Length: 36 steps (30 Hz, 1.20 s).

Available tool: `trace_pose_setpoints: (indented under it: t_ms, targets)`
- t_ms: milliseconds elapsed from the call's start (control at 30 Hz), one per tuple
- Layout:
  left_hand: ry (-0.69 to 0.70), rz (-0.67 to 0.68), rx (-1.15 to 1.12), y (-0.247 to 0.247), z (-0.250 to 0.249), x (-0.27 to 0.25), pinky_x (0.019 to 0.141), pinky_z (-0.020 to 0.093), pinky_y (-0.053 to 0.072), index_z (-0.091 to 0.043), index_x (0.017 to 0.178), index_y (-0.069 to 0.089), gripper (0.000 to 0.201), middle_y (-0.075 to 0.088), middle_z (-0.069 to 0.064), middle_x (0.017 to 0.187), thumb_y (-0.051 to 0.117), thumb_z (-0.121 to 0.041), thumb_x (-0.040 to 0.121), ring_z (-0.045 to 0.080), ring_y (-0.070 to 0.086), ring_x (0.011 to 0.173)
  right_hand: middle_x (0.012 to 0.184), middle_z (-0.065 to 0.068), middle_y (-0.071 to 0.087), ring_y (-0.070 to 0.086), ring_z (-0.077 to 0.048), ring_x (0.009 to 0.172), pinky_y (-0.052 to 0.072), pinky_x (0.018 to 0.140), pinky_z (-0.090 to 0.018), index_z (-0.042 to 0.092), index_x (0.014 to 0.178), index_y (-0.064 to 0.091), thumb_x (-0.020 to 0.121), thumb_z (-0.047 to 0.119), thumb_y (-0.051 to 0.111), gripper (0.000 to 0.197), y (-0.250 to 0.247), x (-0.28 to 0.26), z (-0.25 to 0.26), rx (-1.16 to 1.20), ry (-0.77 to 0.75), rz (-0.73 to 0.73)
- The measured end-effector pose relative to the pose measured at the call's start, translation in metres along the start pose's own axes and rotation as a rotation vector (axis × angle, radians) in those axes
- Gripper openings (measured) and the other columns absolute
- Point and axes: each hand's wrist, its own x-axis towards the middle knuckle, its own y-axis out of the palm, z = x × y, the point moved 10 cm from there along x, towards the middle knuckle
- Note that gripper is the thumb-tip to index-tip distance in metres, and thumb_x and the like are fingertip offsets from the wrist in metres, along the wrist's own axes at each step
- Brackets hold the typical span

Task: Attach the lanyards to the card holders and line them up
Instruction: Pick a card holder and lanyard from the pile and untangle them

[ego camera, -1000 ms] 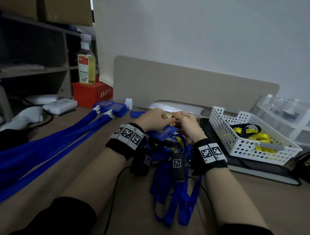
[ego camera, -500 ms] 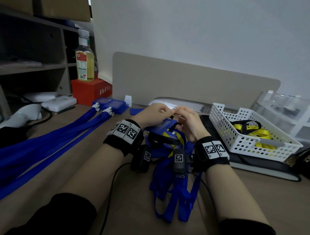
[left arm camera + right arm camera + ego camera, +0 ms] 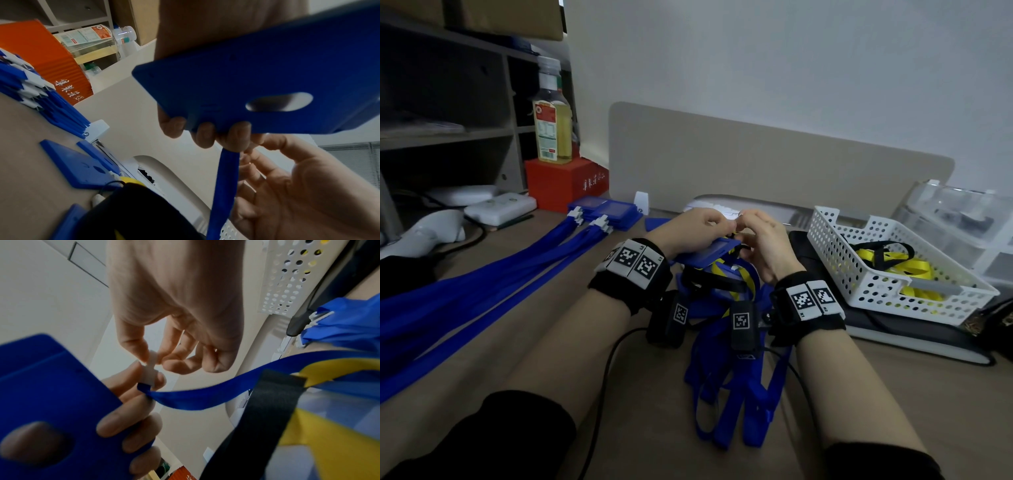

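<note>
**On the brown counter: two hands, one card holder**

On the brown counter (image 3: 524,342) by a white wall, the left hand (image 3: 690,233) grips one flat blue plastic card holder (image 3: 709,253). The right hand (image 3: 763,240) pinches one white plastic clip (image 3: 151,368) on one blue ribbon lanyard (image 3: 205,395). One white holey basket (image 3: 887,274) sits right.
</note>
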Motion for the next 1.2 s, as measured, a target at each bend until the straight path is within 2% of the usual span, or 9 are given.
trace_pose_setpoints:
  t_ms: [133, 267, 400, 533, 667, 767, 967, 1100, 1200]
  targets:
    - [0.022, -0.026, 0.007, -0.002, -0.007, -0.002, 0.066, 0.029, 0.035, 0.004, 0.085, 0.062, 0.037, 0.052, 0.009, 0.076, 0.044, -0.026, 0.100, 0.015, 0.045, 0.071, 0.057, 0.001, 0.047, 0.040, -0.011, 0.046, 0.022, 0.044, -0.024, 0.015, 0.065, 0.055, 0.086, 0.013, 0.057, 0.021, -0.001, -0.002, 0.000, -0.032, -0.002, -0.075]
    - [0.002, -0.047, -0.006, -0.005, -0.009, -0.003, 0.058, 0.026, 0.028, -0.012, 0.069, 0.042, 0.033, 0.040, 0.001, 0.067, 0.040, -0.020, 0.101, 0.012, 0.036, 0.062, 0.069, 0.002, 0.056, 0.044, -0.008, 0.045, 0.023, 0.045, -0.023, 0.014, 0.078, 0.058, 0.090, 0.017, 0.053, 0.013, 0.002, -0.003, -0.001, -0.058, 0.029, -0.046]
    - [-0.051, -0.057, -0.156, -0.007, -0.003, -0.001, 0.073, 0.032, 0.034, -0.008, 0.085, 0.051, 0.026, 0.049, 0.013, 0.083, 0.039, -0.024, 0.101, 0.019, 0.044, 0.078, 0.077, 0.000, 0.061, 0.049, -0.008, 0.048, 0.027, 0.037, -0.017, 0.008, 0.102, 0.063, 0.093, 0.010, 0.051, 0.015, 0.013, -0.003, 0.001, 0.095, 0.013, 0.070]
    - [-0.104, -0.055, -0.319, -0.006, 0.002, -0.003, 0.073, 0.034, 0.036, -0.011, 0.079, 0.055, 0.023, 0.052, 0.008, 0.074, 0.042, -0.024, 0.093, 0.021, 0.046, 0.074, 0.076, -0.008, 0.058, 0.050, -0.008, 0.053, 0.033, 0.038, -0.015, 0.007, 0.101, 0.065, 0.091, 0.002, 0.053, 0.016, 0.014, -0.002, 0.003, 0.086, -0.032, 0.086]
    - [-0.108, -0.022, -0.423, -0.003, -0.003, -0.007, 0.058, 0.028, 0.036, -0.012, 0.071, 0.050, 0.025, 0.048, 0.003, 0.062, 0.040, -0.010, 0.094, 0.015, 0.044, 0.056, 0.070, -0.004, 0.060, 0.050, -0.006, 0.053, 0.034, 0.039, -0.014, 0.008, 0.098, 0.066, 0.091, 0.001, 0.054, 0.015, 0.014, -0.002, 0.004, 0.127, -0.042, 0.088]
    - [-0.099, -0.023, -0.435, -0.003, -0.004, -0.008, 0.059, 0.028, 0.038, -0.011, 0.071, 0.051, 0.027, 0.050, 0.004, 0.064, 0.039, -0.007, 0.095, 0.016, 0.046, 0.058, 0.070, -0.005, 0.059, 0.049, -0.007, 0.053, 0.033, 0.039, -0.014, 0.006, 0.099, 0.066, 0.091, 0.000, 0.053, 0.016, 0.014, -0.002, 0.004, 0.153, -0.045, 0.107]
    - [0.002, -0.208, 0.008, -0.022, -0.003, 0.000, 0.069, 0.032, 0.039, -0.001, 0.082, 0.061, 0.033, 0.054, 0.009, 0.073, 0.048, -0.027, 0.098, 0.021, 0.048, 0.069, 0.075, -0.003, 0.060, 0.047, -0.008, 0.050, 0.030, 0.038, -0.016, 0.011, 0.087, 0.063, 0.093, 0.015, 0.059, 0.009, 0.003, 0.002, -0.001, 0.077, -0.025, -0.005]
    - [0.041, -0.320, 0.347, -0.035, -0.019, -0.005, 0.066, 0.029, 0.036, -0.022, 0.092, 0.067, 0.025, 0.054, -0.008, 0.074, 0.049, -0.039, 0.095, 0.017, 0.052, 0.078, 0.067, -0.001, 0.056, 0.043, -0.007, 0.048, 0.028, 0.037, -0.016, 0.011, 0.079, 0.061, 0.092, 0.024, 0.061, 0.019, 0.000, 0.002, -0.001, 0.011, -0.006, -0.036]
    - [0.096, -0.345, 0.444, -0.037, -0.031, -0.009, 0.067, 0.027, 0.034, -0.025, 0.098, 0.070, 0.026, 0.056, -0.007, 0.080, 0.049, -0.041, 0.095, 0.016, 0.053, 0.081, 0.065, 0.001, 0.055, 0.043, -0.007, 0.050, 0.028, 0.039, -0.018, 0.009, 0.079, 0.063, 0.091, 0.026, 0.061, 0.021, 0.000, 0.002, -0.007, -0.039, 0.035, -0.032]
